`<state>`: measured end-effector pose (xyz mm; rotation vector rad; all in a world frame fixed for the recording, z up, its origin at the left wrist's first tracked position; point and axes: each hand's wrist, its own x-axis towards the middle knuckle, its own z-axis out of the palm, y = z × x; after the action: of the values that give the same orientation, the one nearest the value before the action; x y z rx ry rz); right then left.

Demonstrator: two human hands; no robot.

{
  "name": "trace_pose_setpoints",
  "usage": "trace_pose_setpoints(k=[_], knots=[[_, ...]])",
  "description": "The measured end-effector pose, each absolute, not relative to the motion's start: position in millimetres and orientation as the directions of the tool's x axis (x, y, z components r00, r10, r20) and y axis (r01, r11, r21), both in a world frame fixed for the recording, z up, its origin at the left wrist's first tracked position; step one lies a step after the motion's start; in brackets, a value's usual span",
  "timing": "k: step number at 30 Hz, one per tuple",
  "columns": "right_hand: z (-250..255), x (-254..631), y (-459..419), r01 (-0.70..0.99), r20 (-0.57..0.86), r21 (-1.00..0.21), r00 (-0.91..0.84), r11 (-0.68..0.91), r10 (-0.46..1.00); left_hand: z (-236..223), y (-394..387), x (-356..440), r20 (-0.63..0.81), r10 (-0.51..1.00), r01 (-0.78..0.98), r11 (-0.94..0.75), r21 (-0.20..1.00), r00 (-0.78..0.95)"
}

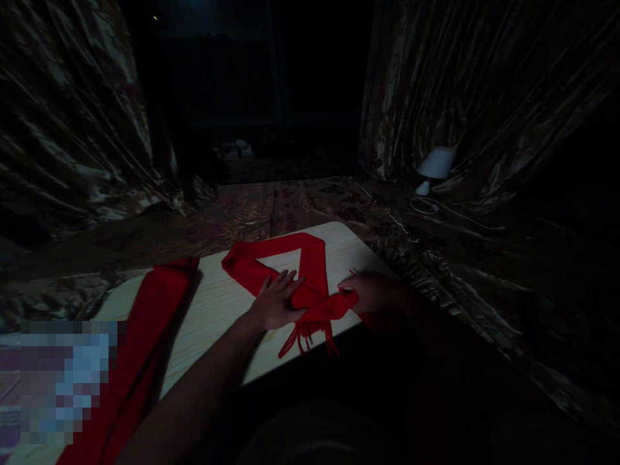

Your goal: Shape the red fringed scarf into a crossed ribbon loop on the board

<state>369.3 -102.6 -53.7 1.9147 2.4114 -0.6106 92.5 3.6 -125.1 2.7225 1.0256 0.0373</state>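
Observation:
A red fringed scarf [312, 258] lies looped on a pale wood-grain table [208, 310], with one part crossed over another near the front edge. My left hand [278, 300] rests on the loop's lower left side beside the crossing, palm down with its fingers spread. At the crossing's right end, my right hand [372, 294] is closed around a bunched part of the scarf; its fingers are partly in shadow. Red fringe hangs between the two hands toward the table's near edge.
Another long piece of red cloth [140, 323] lies across the table's left side. Beyond the table is a patterned cover [290, 200]. A small white lamp [436, 165] with a loose cord stands at the right by the curtains [411, 84]. The room is dark.

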Motion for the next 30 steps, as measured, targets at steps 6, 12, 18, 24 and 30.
trace_pose_setpoints(k=[6, 12, 18, 24, 30], knots=[[-49.7, 354.9, -108.8, 0.93, 0.013, -0.063, -0.361, 0.361, 0.932, -124.7, 2.0, 93.1, -0.041, 0.651, 0.642, -0.733, 0.225, 0.758], [-80.4, 380.2, -103.8, 0.928, 0.618, 0.001, -0.293, 0.372, 0.729, -129.0, 1.9, 97.4, 0.02, 0.754, 0.735, -0.645, 0.209, 0.656], [-129.8, 414.7, -126.4, 0.813, 0.553, -0.127, -0.417, 0.568, 0.721, -130.5, 1.8, 99.0, 0.045, 0.802, 0.782, -0.592, 0.195, 0.595], [-118.9, 418.0, -135.1, 0.824, 0.669, -0.428, 0.013, 0.371, 0.743, -131.6, 1.9, 96.9, 0.055, 0.79, 0.773, -0.61, 0.176, 0.611], [-88.7, 368.4, -119.1, 0.93, 0.684, -0.16, -0.137, 0.331, 0.716, -133.5, -1.4, 95.3, 0.065, 0.786, 0.767, -0.616, 0.181, 0.615]])
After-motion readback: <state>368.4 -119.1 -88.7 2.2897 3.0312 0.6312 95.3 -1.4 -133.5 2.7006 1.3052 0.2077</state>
